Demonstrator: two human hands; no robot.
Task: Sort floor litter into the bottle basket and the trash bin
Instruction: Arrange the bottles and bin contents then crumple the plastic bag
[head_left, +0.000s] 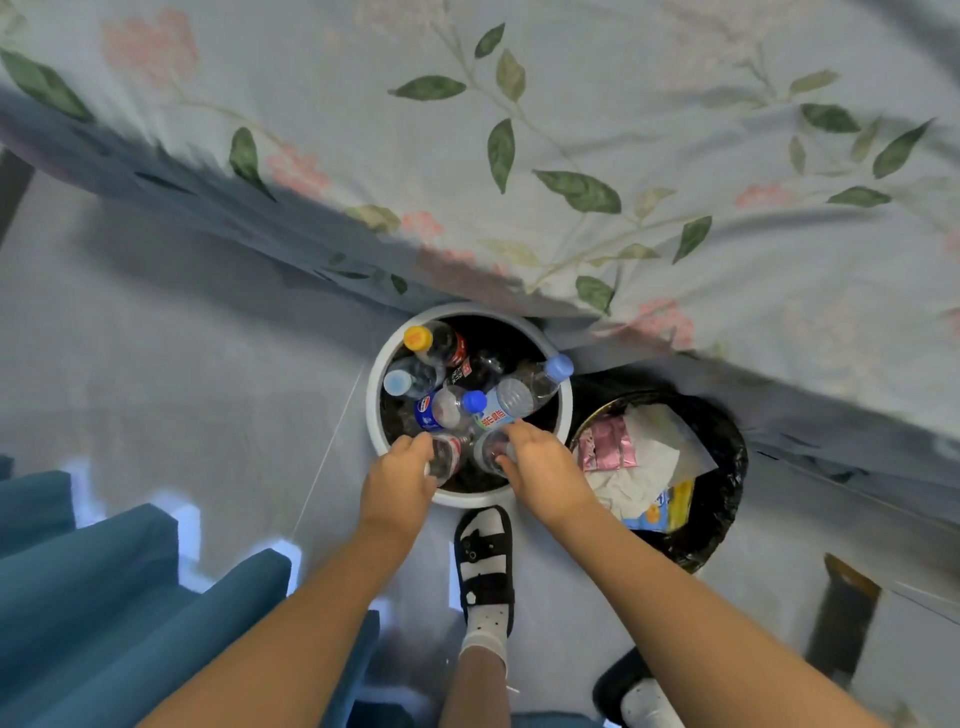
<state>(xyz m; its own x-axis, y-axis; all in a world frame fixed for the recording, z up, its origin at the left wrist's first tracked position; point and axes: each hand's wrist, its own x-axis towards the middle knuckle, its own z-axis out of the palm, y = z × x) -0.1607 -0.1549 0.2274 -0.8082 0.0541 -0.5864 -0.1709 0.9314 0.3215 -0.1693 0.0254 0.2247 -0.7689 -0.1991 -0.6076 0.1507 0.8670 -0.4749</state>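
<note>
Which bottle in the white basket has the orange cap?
The dark cola bottle at the far left of the white basket, against the rim. Its cap is orange; the other caps that show are light or dark blue.

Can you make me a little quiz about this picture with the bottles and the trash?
1. True or false: the white basket holds plastic bottles.
2. Which container has the pink wrapper and crumpled tissue in it? A) the white basket B) the black-bagged bin C) neither one
3. Fill in: the left hand and the right hand each hold a clear ____ over the basket.

Key: 1 true. 2 B. 3 bottle: the left hand's, the right hand's.
</note>
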